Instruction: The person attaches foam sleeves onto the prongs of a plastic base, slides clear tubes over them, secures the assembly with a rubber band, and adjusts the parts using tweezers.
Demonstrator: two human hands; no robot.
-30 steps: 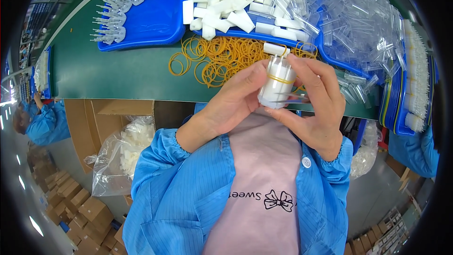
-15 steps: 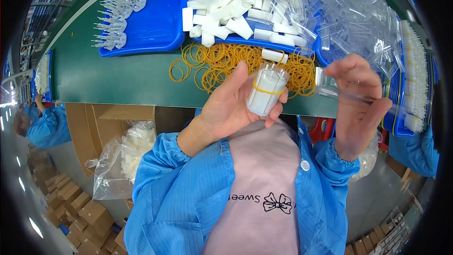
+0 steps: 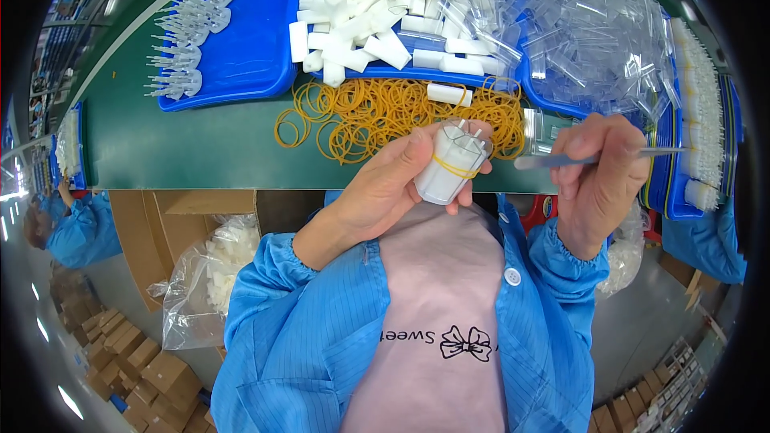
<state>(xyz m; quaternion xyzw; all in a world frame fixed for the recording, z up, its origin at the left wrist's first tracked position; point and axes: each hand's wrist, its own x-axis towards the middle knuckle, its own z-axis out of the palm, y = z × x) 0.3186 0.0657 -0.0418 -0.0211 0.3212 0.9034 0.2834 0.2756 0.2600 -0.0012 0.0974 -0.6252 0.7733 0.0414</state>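
My left hand (image 3: 377, 188) is wrapped around a bundle of white pieces in clear plastic (image 3: 441, 180), with several thin prongs standing up at its top. A yellow rubber band (image 3: 455, 167) circles the bundle. To the right, my right hand (image 3: 600, 172) grips a slim grey tool (image 3: 557, 160), its broad rounded end pointing toward the bundle and its thin end to the right. Motion blurs the tool, so I cannot tell its exact kind. Behind my left hand lies a heap of yellow rubber bands (image 3: 373, 112) on the green table (image 3: 200, 148).
Past the rubber bands, white blocks (image 3: 353, 8) and clear plastic pieces (image 3: 593, 40) fill blue trays. Pronged clear parts line another blue tray (image 3: 253, 52) at the left. Rows of white parts (image 3: 694, 104) stand at the right. An open cardboard box (image 3: 144, 232) sits below the table edge.
My right hand has turned and closed around the tool, whose broad end now points toward the bundle. The bundle has tilted slightly in my left hand. The whole view has shifted a little.
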